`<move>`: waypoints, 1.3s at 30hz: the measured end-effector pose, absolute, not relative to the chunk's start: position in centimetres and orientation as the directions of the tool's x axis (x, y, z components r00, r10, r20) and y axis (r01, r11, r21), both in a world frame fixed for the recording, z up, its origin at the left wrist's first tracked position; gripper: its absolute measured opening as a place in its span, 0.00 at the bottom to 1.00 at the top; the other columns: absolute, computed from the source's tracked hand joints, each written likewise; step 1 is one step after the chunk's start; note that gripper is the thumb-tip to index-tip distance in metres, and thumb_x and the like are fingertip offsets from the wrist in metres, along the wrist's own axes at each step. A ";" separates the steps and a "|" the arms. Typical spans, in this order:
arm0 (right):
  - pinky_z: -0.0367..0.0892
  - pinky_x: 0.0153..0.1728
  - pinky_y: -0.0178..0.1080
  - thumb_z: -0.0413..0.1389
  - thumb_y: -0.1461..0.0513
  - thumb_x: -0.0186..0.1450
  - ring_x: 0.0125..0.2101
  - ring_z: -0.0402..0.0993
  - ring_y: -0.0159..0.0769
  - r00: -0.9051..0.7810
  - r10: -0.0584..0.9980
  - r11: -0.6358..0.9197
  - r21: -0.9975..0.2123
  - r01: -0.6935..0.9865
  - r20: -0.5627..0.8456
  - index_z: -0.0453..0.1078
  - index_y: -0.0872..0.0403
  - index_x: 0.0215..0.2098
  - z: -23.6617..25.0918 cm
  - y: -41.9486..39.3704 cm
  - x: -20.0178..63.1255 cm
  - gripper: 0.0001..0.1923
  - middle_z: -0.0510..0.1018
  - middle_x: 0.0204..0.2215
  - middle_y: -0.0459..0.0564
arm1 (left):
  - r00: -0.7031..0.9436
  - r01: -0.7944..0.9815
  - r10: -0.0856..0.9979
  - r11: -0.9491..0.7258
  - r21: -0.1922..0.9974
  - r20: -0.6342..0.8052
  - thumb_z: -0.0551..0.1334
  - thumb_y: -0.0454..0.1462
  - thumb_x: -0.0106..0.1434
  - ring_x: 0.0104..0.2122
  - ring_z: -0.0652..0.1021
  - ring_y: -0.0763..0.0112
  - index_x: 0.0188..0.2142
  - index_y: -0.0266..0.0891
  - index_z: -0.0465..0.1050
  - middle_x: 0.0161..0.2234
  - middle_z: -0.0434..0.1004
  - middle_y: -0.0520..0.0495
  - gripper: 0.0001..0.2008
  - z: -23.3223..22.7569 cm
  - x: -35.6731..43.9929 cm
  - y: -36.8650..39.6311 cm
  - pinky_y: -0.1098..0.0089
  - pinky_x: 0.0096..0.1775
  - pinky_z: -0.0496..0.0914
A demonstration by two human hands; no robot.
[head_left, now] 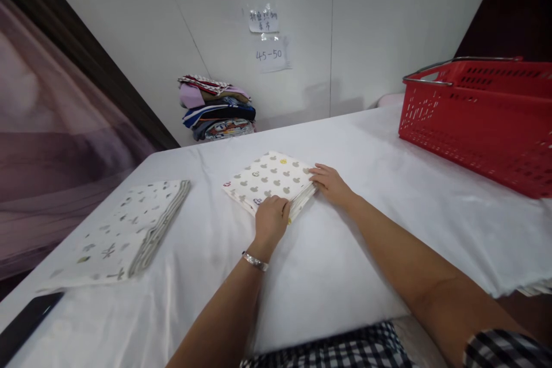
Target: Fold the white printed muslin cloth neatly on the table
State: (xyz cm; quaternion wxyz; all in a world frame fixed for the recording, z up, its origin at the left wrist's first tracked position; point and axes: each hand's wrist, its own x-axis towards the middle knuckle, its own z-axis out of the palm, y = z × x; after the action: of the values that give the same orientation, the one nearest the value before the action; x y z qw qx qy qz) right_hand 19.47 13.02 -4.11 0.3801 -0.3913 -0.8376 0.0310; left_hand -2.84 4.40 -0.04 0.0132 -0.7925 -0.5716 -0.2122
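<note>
A folded white cloth [276, 177] printed with grey apple-like shapes and a few coloured marks lies at the middle of the table. At its near corner, my left hand [271, 219] has its fingers closed around the layered edge; a silvery bracelet [255, 261] circles that wrist. My right hand [331, 184] grips the right corner, fingertips on top and the thumb side hidden. Several layers show along the cloth's right edge. Farther left rests another folded white cloth [125, 230], with grey and green plant-like prints, apart from both hands.
White fabric covers the table [336, 276]. A red plastic basket [478, 121] with a metal handle stands at the right. Beyond the far edge is a stack of folded fabrics [219, 109] against the wall. A dark phone-like object [28, 322] lies at the near left, beside a sheer curtain [56, 144].
</note>
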 end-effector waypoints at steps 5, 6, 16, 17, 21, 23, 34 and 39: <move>0.60 0.53 0.55 0.52 0.65 0.61 0.57 0.60 0.46 -0.414 0.686 0.687 -0.346 0.639 0.598 0.74 0.50 0.42 -3.9 12.8 19.7 0.13 0.73 0.51 0.51 | 0.242 0.913 0.905 -0.334 0.233 0.350 0.55 0.43 0.64 0.36 0.72 0.66 0.38 0.41 0.73 0.33 0.73 0.48 0.11 -0.1 -2.9 4.2 0.67 0.39 0.63; 0.60 0.53 0.55 0.52 0.65 0.61 0.57 0.60 0.46 -0.413 0.686 0.688 -0.350 0.636 0.599 0.74 0.50 0.42 -3.9 12.7 19.7 0.13 0.73 0.51 0.51 | 0.240 0.913 0.909 -0.331 0.239 0.341 0.55 0.43 0.64 0.36 0.72 0.66 0.37 0.41 0.73 0.33 0.73 0.48 0.11 -0.1 -2.9 4.1 0.67 0.39 0.63; 0.60 0.53 0.56 0.53 0.64 0.61 0.57 0.59 0.47 -0.434 0.673 0.709 -0.356 0.608 0.598 0.73 0.49 0.44 -3.8 12.8 19.8 0.14 0.72 0.52 0.52 | 0.230 0.901 0.934 -0.310 0.303 0.273 0.55 0.40 0.63 0.37 0.72 0.67 0.36 0.42 0.74 0.33 0.73 0.48 0.10 0.6 -3.0 4.1 0.68 0.39 0.64; 0.60 0.53 0.56 0.52 0.64 0.61 0.58 0.59 0.47 -0.437 0.674 0.708 -0.352 0.613 0.595 0.73 0.49 0.44 -3.8 12.8 19.8 0.14 0.71 0.52 0.51 | 0.240 0.902 0.934 -0.316 0.295 0.264 0.55 0.40 0.63 0.37 0.72 0.67 0.36 0.42 0.74 0.33 0.73 0.48 0.10 0.7 -3.0 4.1 0.68 0.39 0.63; 0.59 0.54 0.56 0.52 0.64 0.62 0.58 0.58 0.46 -0.446 0.682 0.702 -0.346 0.623 0.580 0.72 0.49 0.46 -3.5 12.5 19.8 0.15 0.70 0.53 0.51 | 0.289 0.901 0.929 -0.346 0.261 0.232 0.55 0.39 0.63 0.37 0.72 0.66 0.37 0.41 0.73 0.34 0.73 0.48 0.09 1.0 -3.2 4.1 0.68 0.39 0.63; 0.59 0.54 0.56 0.51 0.64 0.63 0.58 0.57 0.46 -0.452 0.682 0.704 -0.349 0.619 0.574 0.71 0.49 0.46 -3.4 12.5 19.8 0.15 0.70 0.54 0.51 | 0.300 0.902 0.926 -0.354 0.246 0.231 0.54 0.38 0.64 0.37 0.72 0.66 0.37 0.41 0.73 0.34 0.73 0.48 0.10 1.0 -3.2 4.1 0.68 0.39 0.63; 0.59 0.53 0.55 0.49 0.67 0.64 0.58 0.57 0.47 -0.457 0.689 0.689 -0.314 0.653 0.563 0.71 0.50 0.45 -3.1 12.2 19.2 0.15 0.70 0.54 0.51 | 0.230 0.888 0.927 -0.325 0.327 0.298 0.50 0.37 0.65 0.37 0.72 0.66 0.37 0.40 0.71 0.34 0.74 0.47 0.11 0.4 -3.3 4.3 0.67 0.39 0.64; 0.60 0.52 0.53 0.47 0.69 0.63 0.58 0.57 0.45 -0.443 0.665 0.710 -0.326 0.624 0.602 0.71 0.51 0.43 -3.1 12.4 19.2 0.16 0.71 0.52 0.51 | 0.248 0.892 0.920 -0.339 0.298 0.303 0.50 0.37 0.65 0.38 0.72 0.66 0.37 0.41 0.71 0.33 0.74 0.47 0.11 0.1 -3.4 4.2 0.67 0.39 0.65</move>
State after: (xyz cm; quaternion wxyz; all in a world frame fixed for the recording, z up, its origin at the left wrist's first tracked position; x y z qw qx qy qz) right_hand 19.17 12.40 -3.14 0.3669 -0.3795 -0.8489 0.0281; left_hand -3.39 4.24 0.12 -0.0321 -0.7894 -0.5740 -0.2154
